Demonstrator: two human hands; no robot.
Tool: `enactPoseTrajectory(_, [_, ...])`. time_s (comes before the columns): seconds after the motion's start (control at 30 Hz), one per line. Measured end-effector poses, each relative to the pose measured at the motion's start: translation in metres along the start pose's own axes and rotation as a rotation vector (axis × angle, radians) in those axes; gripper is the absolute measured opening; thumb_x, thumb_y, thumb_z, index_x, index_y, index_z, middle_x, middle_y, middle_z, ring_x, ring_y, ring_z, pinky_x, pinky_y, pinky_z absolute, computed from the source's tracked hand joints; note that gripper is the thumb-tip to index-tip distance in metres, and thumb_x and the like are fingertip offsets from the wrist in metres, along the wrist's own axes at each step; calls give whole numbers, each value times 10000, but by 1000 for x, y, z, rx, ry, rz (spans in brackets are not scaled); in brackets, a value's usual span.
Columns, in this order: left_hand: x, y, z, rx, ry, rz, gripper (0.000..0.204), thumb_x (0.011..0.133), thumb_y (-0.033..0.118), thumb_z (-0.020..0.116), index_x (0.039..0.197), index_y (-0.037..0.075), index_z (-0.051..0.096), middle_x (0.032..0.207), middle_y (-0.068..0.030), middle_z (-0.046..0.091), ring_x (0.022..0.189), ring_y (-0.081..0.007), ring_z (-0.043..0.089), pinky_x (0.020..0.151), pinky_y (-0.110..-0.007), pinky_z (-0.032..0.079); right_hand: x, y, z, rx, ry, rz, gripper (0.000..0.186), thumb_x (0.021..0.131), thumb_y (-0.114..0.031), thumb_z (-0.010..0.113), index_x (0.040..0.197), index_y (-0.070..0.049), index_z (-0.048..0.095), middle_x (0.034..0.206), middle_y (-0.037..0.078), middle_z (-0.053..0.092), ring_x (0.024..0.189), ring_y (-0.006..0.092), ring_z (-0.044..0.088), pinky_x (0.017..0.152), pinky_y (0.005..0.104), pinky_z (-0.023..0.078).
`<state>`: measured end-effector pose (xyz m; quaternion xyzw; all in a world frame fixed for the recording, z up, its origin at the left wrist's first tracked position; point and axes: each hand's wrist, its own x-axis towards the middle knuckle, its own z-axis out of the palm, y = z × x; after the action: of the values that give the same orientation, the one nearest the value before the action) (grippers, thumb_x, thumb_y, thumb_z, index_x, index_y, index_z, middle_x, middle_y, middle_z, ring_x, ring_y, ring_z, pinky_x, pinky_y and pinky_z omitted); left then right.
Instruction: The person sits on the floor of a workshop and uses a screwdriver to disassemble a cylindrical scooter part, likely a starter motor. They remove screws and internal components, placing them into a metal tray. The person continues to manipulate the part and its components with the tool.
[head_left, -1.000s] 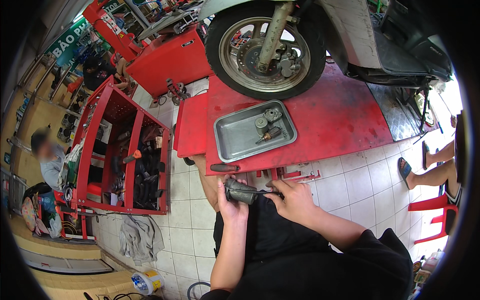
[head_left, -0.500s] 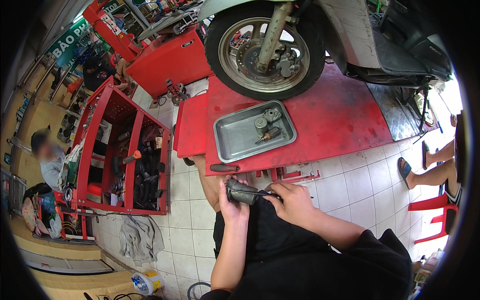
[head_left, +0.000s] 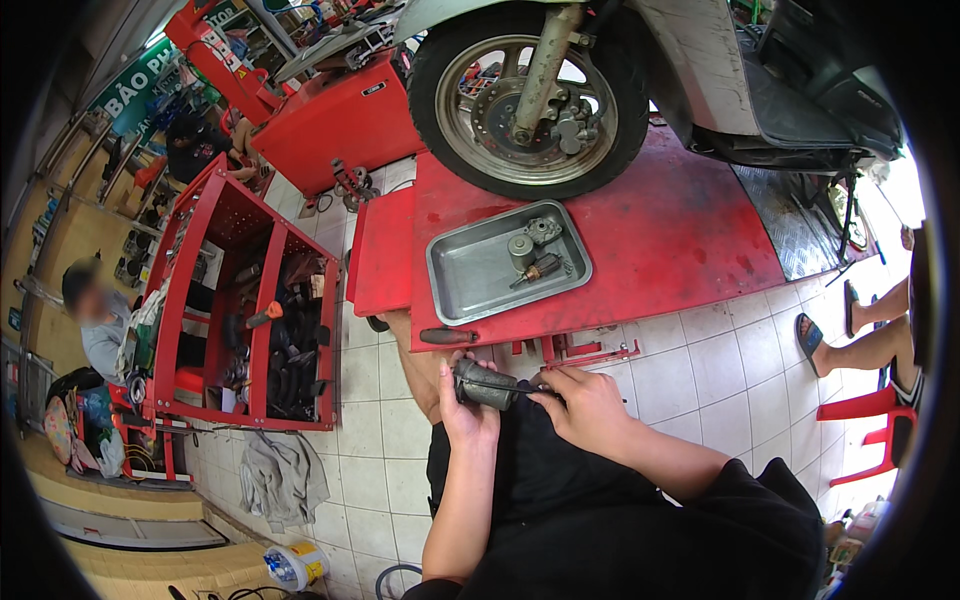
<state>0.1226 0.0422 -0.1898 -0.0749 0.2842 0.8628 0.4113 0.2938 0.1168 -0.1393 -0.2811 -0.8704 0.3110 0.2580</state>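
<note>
My left hand (head_left: 468,415) is wrapped round a dark grey, cylindrical metal motor housing (head_left: 486,392) above my lap. A thin dark rod-like tool (head_left: 518,388) lies across the housing. My right hand (head_left: 585,405) pinches this tool between thumb and fingers, just right of the housing. Just beyond, a metal tray (head_left: 455,295) sits on the red lift platform (head_left: 690,225). In it are a motor armature (head_left: 538,270), a short metal cylinder (head_left: 522,248) and a cast metal cover (head_left: 545,230). A dark-handled tool (head_left: 448,336) rests at the platform's near edge.
A scooter's front wheel (head_left: 530,115) stands on the platform beyond the tray. To the left are a red tool cart (head_left: 255,300), a grey cloth (head_left: 282,480) on the tiles and a seated person (head_left: 102,335). Another person's legs (head_left: 870,325) and a red stool (head_left: 870,430) are at right.
The tool's tip has shifted slightly against the housing, and the housing has turned a little. Both hands keep their grip in nearly the same place.
</note>
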Motion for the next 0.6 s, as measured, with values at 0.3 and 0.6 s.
enactPoseTrajectory(0.3, [1,-1,-4,18,-25,13,445,982,411,615,1204,26,589,1090,-109,637,982,-250,619,979,-417,516,0,-3,-5,29,26,19,264,816,-134,781,1028,-33,660,906,136,658,731,362,674,631,442,549])
enactPoseTrajectory(0.6, [1,-1,-4,-3,-10,6,454,986,408,608,1228,25,576,1097,-114,632,983,-254,620,977,-421,515,-2,1,1,60,11,-11,259,814,-117,773,1030,-37,656,901,139,648,729,361,672,623,445,544])
